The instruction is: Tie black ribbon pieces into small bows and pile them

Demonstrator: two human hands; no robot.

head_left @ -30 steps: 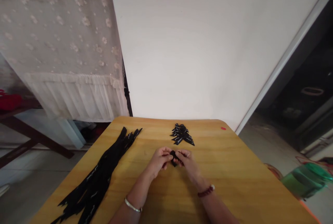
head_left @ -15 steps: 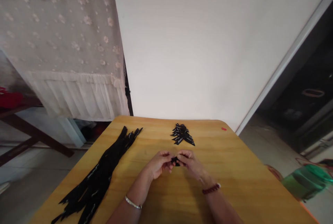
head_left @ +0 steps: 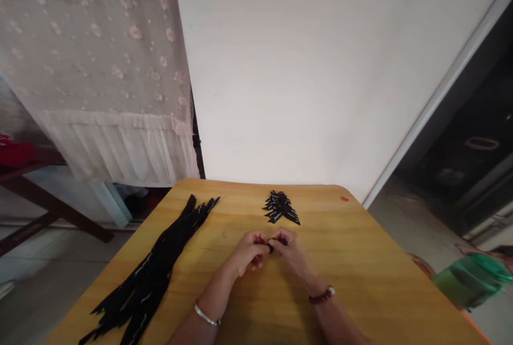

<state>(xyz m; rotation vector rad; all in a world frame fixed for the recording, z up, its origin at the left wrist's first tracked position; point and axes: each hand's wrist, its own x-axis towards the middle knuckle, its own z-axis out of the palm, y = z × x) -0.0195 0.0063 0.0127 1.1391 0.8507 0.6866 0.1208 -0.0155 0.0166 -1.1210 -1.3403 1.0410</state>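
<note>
My left hand (head_left: 249,251) and my right hand (head_left: 287,246) meet fingertip to fingertip over the middle of the wooden table (head_left: 360,275). Between them they pinch a small piece of black ribbon (head_left: 272,248), mostly hidden by the fingers. Just beyond the hands lies a small pile of folded black ribbon pieces (head_left: 279,207) with white lettering. A long bundle of black ribbon strips (head_left: 154,273) stretches along the table's left side.
A tiny red scrap (head_left: 344,198) lies near the table's far right corner. A white lace curtain (head_left: 100,78) hangs at the left, a white wall behind the table. A green container (head_left: 468,278) stands on the floor at the right.
The hands have closed in on the ribbon piece, so less of it shows. They shifted slightly away from me.
</note>
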